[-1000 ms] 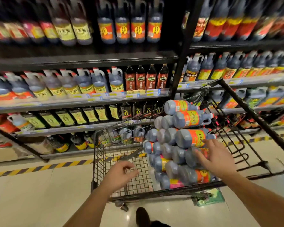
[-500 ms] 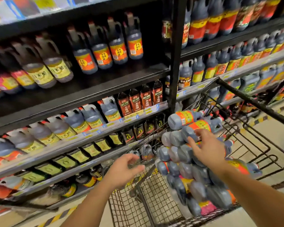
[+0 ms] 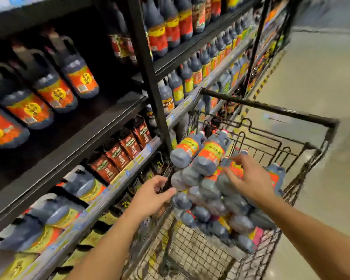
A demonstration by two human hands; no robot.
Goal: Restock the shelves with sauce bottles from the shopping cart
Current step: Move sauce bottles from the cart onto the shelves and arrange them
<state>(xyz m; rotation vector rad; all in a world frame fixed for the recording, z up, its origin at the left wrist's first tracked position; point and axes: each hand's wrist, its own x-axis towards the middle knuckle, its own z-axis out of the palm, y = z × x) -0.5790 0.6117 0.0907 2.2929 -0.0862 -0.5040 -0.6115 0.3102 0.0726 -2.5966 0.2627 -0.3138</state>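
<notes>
A black wire shopping cart [image 3: 271, 110] stands against the shelves, stacked with several dark sauce bottles with orange labels lying on their sides [image 3: 202, 197]. Two bottles lie on top of the stack [image 3: 208, 156]. My right hand [image 3: 249, 178] rests on the stack just below and right of those two, fingers spread over a bottle; whether it grips one is unclear. My left hand [image 3: 152, 195] hovers at the stack's left edge, fingers loosely curled, holding nothing. A dark shelf [image 3: 85, 138] with an open gap and orange-labelled bottles [image 3: 55, 93] is at upper left.
A black upright post [image 3: 150, 73] divides the shelf bays just left of the cart. Lower shelves hold small dark bottles [image 3: 127, 146] and yellow-labelled jugs [image 3: 83, 186]. Pale aisle floor [image 3: 319, 77] with a yellow-black stripe runs along the right.
The view has swung right and closer to the shelves. My left hand has moved toward the stack's left edge. My right hand stays on the upper bottles in the cart.
</notes>
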